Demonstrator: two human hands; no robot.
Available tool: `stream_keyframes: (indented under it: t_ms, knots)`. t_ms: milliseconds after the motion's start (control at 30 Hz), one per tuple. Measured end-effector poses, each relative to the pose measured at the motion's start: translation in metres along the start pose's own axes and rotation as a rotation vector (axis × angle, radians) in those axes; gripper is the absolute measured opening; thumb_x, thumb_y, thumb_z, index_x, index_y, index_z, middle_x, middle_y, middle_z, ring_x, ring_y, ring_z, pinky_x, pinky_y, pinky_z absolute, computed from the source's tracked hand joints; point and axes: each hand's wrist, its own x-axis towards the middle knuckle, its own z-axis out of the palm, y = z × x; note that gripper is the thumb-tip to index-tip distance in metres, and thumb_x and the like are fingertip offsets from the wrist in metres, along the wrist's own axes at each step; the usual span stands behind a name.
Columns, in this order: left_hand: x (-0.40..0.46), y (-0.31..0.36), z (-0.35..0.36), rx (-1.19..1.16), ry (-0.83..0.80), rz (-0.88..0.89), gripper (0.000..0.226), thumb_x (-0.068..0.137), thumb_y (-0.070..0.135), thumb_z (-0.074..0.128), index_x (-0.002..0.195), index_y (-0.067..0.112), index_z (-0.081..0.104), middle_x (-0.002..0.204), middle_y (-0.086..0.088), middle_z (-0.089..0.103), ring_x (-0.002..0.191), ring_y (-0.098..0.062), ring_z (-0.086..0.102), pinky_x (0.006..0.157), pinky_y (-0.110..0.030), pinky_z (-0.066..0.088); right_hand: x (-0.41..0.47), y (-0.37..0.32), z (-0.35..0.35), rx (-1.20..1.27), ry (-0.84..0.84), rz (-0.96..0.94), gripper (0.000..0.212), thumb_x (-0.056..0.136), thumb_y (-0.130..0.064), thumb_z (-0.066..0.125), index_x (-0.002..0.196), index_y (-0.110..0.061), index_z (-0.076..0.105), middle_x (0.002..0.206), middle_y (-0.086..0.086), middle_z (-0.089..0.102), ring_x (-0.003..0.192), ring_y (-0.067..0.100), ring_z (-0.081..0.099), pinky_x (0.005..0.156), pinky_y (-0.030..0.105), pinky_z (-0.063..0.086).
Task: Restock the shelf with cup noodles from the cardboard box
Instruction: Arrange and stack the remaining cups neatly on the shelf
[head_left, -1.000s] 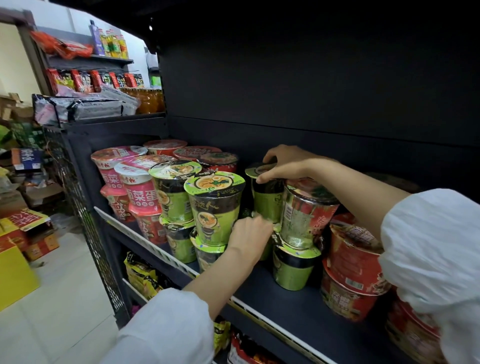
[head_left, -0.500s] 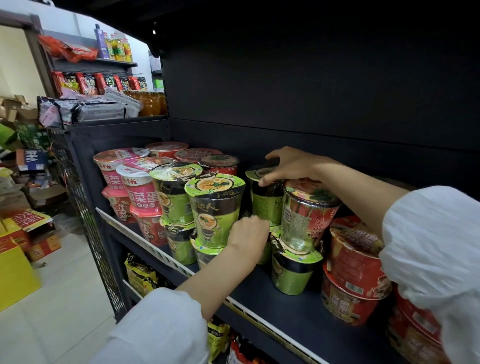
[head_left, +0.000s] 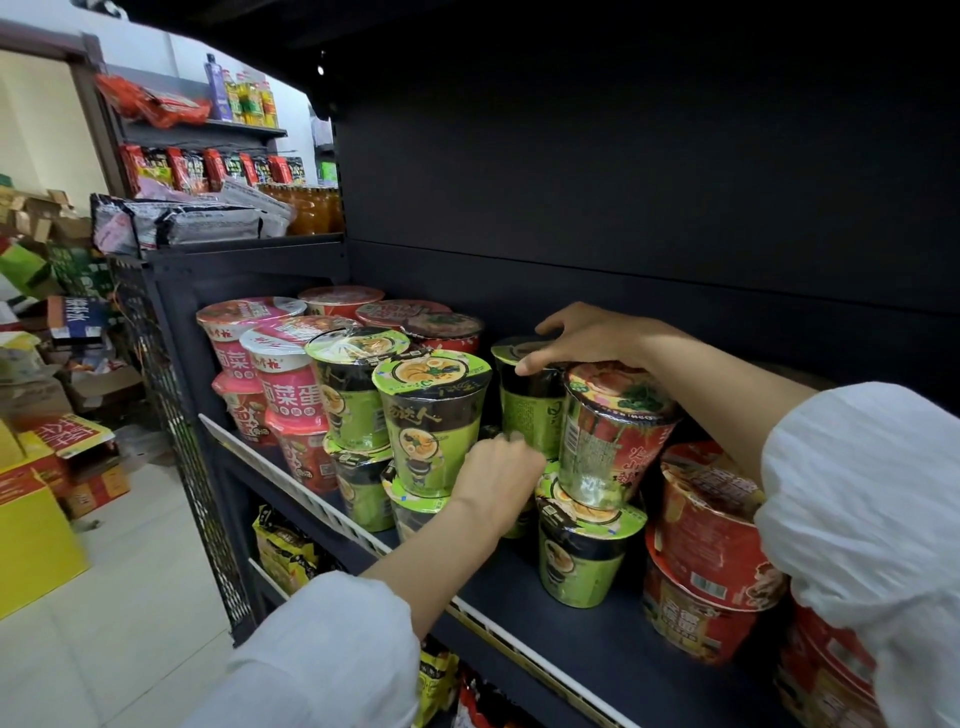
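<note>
Centre frame on shelf (head_left: 597, 639), right hand (head_left: 587, 340) gripping rear green cup (head_left: 530, 400) lid, left hand (head_left: 496, 475) curled against cup base, grip unclear.

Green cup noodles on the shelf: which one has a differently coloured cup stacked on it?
The front green cup, nearest the shelf edge. It carries a red cup; the other green stacks hold green cups on top.
</note>
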Motion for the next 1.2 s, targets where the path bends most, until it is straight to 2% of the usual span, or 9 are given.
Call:
stream_keyframes:
  t_ms: [167,333,467,567,733,800,900,1100,1200]
  knots:
    - [0.002,-0.001,-0.002,0.001,-0.004,0.007,0.028,0.086,-0.01,0.05,0.107,0.006,0.061,0.11,-0.011,0.065,0.101,-0.028,0.064,0.075,-0.034,0.049,0.004,-0.004,0.009,-0.086,0.052,0.057,0.091,0.07,-0.072,0.06,0.137,-0.013,0.044,0.138,0.006,0.049,0.118,0.025,0.051,0.085,0.029,0.04]
    - [0.01,-0.004,-0.008,-0.023,0.014,-0.001,0.028,0.087,-0.007,0.051,0.108,0.008,0.06,0.112,-0.01,0.065,0.104,-0.03,0.064,0.078,-0.035,0.049,0.01,-0.013,0.013,-0.223,0.017,0.084,0.081,0.061,-0.09,0.044,0.087,-0.014,0.052,0.102,0.007,0.056,0.087,0.024,0.056,0.067,0.031,0.043]
    - [0.012,-0.006,-0.007,0.002,-0.006,0.049,0.026,0.088,-0.006,0.05,0.107,0.008,0.06,0.112,-0.01,0.064,0.103,-0.03,0.063,0.077,-0.035,0.048,0.012,-0.016,0.011,-0.225,-0.046,0.096,0.088,0.065,-0.084,0.051,0.119,-0.015,0.055,0.119,0.005,0.058,0.102,0.025,0.057,0.084,0.034,0.047]
    - [0.013,-0.007,-0.009,0.002,-0.015,0.063,0.026,0.088,-0.006,0.052,0.108,0.008,0.059,0.114,-0.011,0.063,0.105,-0.03,0.062,0.078,-0.036,0.048,0.012,-0.016,0.01,-0.243,-0.018,0.075,0.095,0.064,-0.085,0.051,0.126,-0.014,0.05,0.125,0.006,0.056,0.103,0.025,0.055,0.084,0.034,0.048]
    - [0.01,-0.005,-0.006,0.016,-0.063,0.035,0.024,0.086,-0.005,0.057,0.106,0.008,0.061,0.112,-0.009,0.065,0.103,-0.029,0.064,0.073,-0.034,0.048,0.002,-0.022,0.009,-0.28,-0.101,0.109,0.109,0.065,-0.09,0.038,0.144,-0.016,0.034,0.151,0.013,0.029,0.134,0.03,0.035,0.105,0.04,0.038]
    - [0.009,-0.003,-0.005,0.008,-0.049,0.035,0.027,0.087,-0.007,0.054,0.109,0.007,0.059,0.112,-0.008,0.065,0.104,-0.029,0.064,0.073,-0.034,0.048,-0.001,-0.023,0.004,-0.265,-0.14,0.096,0.089,0.075,-0.079,0.044,0.138,-0.017,0.043,0.14,0.009,0.042,0.124,0.027,0.045,0.096,0.035,0.04]
    - [0.006,-0.003,-0.003,-0.004,-0.013,0.056,0.027,0.089,-0.008,0.048,0.106,0.008,0.059,0.11,-0.008,0.065,0.101,-0.03,0.065,0.068,-0.033,0.044,0.003,-0.02,-0.001,-0.221,-0.165,0.031,0.053,0.076,-0.066,0.052,0.101,-0.02,0.059,0.111,0.002,0.059,0.093,0.019,0.057,0.076,0.032,0.044]
    - [0.002,-0.001,-0.005,-0.02,0.004,0.034,0.026,0.087,-0.009,0.048,0.1,0.009,0.062,0.105,-0.009,0.066,0.099,-0.03,0.065,0.071,-0.035,0.046,0.006,-0.021,0.007,-0.287,-0.044,-0.006,0.08,0.063,-0.088,0.046,0.101,-0.018,0.053,0.103,0.0,0.053,0.088,0.019,0.054,0.069,0.03,0.042]
    - [0.002,-0.002,-0.004,-0.037,0.001,-0.004,0.027,0.087,-0.009,0.05,0.103,0.009,0.061,0.107,-0.008,0.066,0.101,-0.029,0.064,0.074,-0.034,0.048,0.004,-0.022,0.007,-0.293,-0.084,0.03,0.093,0.061,-0.088,0.047,0.12,-0.017,0.051,0.116,0.002,0.055,0.096,0.021,0.052,0.081,0.033,0.046]
